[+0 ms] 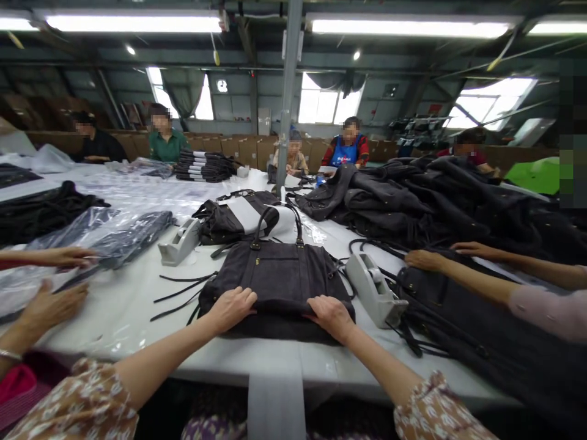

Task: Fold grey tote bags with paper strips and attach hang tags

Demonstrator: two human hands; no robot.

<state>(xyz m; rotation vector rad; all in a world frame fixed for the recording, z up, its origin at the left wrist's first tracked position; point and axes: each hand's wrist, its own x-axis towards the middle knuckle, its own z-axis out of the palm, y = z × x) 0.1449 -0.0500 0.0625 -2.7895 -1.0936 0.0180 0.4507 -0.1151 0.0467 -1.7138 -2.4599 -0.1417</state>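
A dark grey handbag [284, 278] lies on the white-covered table straight in front of me, its two handles pointing away. My left hand [233, 308] grips its near part on the left, fingers curled over the fabric. On the right, my right hand [331, 315] grips the same folded edge, its fingertips partly hidden by the bag. Thin dark straps trail off the bag's left side. Just behind it rests another dark bag [220, 220] with a white paper sheet [250, 214] across it.
Grey tape dispensers stand left [180, 242] and right [373, 287] of the bag. Co-workers' hands handle a plastic-wrapped bag [132, 238] at left and a dark bag [454, 299] at right. A large bag pile [413, 189] lies behind right. A metal post [288, 91] rises mid-table.
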